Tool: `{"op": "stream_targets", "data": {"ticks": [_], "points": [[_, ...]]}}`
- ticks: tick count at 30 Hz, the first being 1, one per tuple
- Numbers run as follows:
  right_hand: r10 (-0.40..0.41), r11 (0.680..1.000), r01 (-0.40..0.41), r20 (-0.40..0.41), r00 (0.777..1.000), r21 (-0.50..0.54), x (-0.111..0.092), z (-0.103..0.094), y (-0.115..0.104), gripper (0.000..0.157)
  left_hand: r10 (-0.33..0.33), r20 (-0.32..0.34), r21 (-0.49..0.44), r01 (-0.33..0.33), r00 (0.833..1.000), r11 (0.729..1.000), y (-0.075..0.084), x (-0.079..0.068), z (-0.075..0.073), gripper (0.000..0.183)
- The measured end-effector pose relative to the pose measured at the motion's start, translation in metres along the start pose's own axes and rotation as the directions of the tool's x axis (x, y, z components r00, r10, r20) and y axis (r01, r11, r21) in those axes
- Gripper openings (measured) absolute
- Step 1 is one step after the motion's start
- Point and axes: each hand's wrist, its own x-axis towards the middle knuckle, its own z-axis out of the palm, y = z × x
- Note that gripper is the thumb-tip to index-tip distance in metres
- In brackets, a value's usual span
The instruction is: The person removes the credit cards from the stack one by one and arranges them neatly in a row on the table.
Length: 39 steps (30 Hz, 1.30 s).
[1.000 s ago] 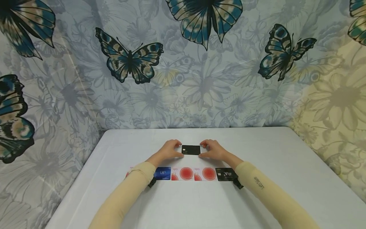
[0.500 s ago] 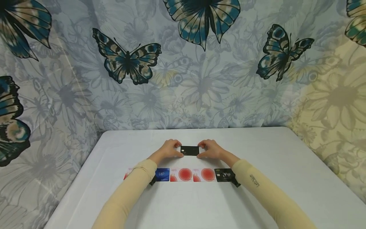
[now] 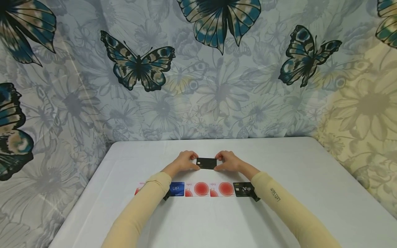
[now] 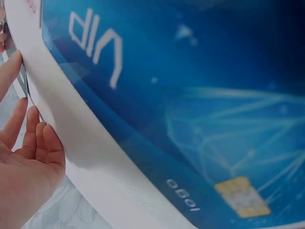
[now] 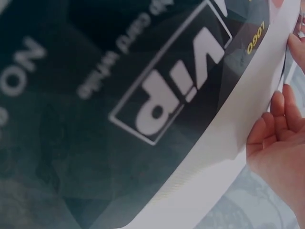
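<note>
Beyond a row of cards in the head view, a black card (image 3: 206, 163) with a small chip and faint lettering lies between both hands. My left hand (image 3: 183, 162) pinches its left end, with thumb at the near corner and fingers at the far one. At the right end, my right hand (image 3: 229, 161) holds the card the same way. The left wrist view is filled by a blue VIP card (image 4: 157, 95), with the left hand (image 4: 33, 176) at the edge. A dark Vip card (image 5: 95, 152) fills most of the right wrist view, beside the right hand (image 5: 281, 148).
The row on the white table (image 3: 198, 224) includes the blue card, two cards with red circles, and the dark Vip card. Part of another pinkish card (image 3: 139, 187) shows at the left sleeve. Behind the table hangs a butterfly-patterned backdrop (image 3: 198, 103).
Both hands have drawn slightly inward against the black card's ends. The black card and the row stay in place; the head view has shifted slightly.
</note>
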Motion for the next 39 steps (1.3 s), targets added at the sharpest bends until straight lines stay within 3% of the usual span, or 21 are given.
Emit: {"op": "stream_targets", "data": {"ticks": [11,20,26,39], "points": [[-0.122,0.990,0.128,-0.084,0.989,0.064,-0.008,0.006,0.002,0.046,0.019,-0.034,-0.096,-0.022,0.999,0.995,-0.003,-0.002,0.003,0.049],[-0.127,0.985,0.137,-0.096,0.987,0.105,-0.013,0.010,0.000,0.049,0.007,-0.043,-0.139,-0.013,0.999,0.990,0.001,-0.007,0.003,0.050],[-0.160,0.982,0.171,-0.129,0.979,0.078,-0.016,0.012,-0.003,0.053,0.004,-0.045,-0.140,-0.010,0.999,0.990,0.002,-0.010,0.003,0.055],[-0.202,0.971,0.223,-0.210,0.957,0.085,-0.038,0.018,-0.010,0.053,0.119,-0.178,-0.137,-0.144,0.977,0.980,0.005,-0.036,0.005,0.055]]}}
